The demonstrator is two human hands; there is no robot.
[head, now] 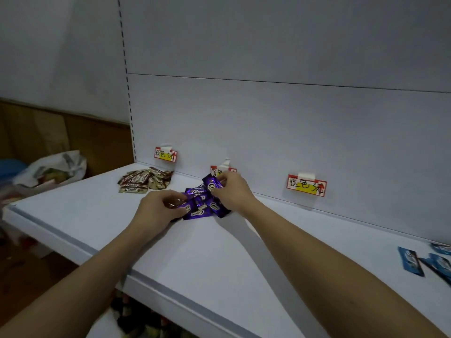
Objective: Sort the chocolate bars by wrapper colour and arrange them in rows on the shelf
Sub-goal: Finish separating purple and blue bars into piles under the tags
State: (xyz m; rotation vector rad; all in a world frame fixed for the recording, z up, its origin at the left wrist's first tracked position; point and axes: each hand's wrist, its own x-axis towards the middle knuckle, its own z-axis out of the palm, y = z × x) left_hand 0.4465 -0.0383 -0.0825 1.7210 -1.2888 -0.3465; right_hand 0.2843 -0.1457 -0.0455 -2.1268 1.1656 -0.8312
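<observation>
A heap of purple-wrapped chocolate bars (202, 206) lies on the white shelf (219, 252) under the middle label. My left hand (158, 206) rests on the heap's left side, fingers curled onto a purple bar. My right hand (231, 189) pinches a purple bar (211, 183) at the heap's back, lifted slightly. A pile of beige-and-brown bars (144, 181) sits at the back left. Several blue bars (429, 262) lie at the right edge.
Three paper labels hang on the back panel: left label (166, 154), middle label (220, 170) partly hidden by my right hand, right label (307, 186). A plastic bag (56, 169) with goods lies left of the shelf. More wrapped items show below the shelf edge (136, 318).
</observation>
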